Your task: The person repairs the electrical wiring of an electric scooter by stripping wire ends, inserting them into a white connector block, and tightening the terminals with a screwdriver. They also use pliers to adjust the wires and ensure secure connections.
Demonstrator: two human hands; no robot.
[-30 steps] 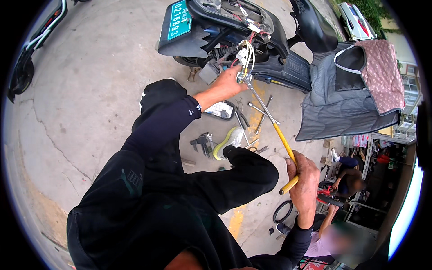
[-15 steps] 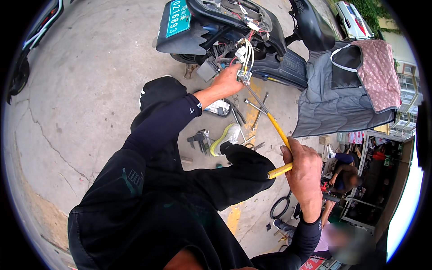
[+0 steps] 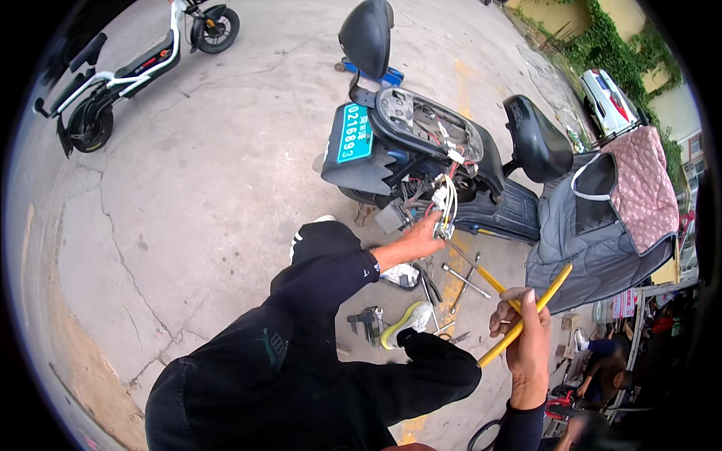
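Observation:
My left hand is closed on a small silvery metal part beside the electric scooter. White wires with pale connectors run from that part up into the opened body. A yellow T-handle wrench slants across to it, its bare metal shaft reaching the part. Whether the tip sits on a fastener is too small to tell. My right hand grips the wrench where the crossbar meets the shaft, with both bar ends sticking out past the fingers.
Below the scooter lie a cross-shaped wrench, pliers, scissors and dark tools by my shoe. A padded grey cover hangs at the right. A person sits lower right; another scooter stands upper left.
The view has shifted, so the scooter sits lower and further right. My right hand has turned the T-handle; its crossbar now points up to the right. The left hand still holds the metal part.

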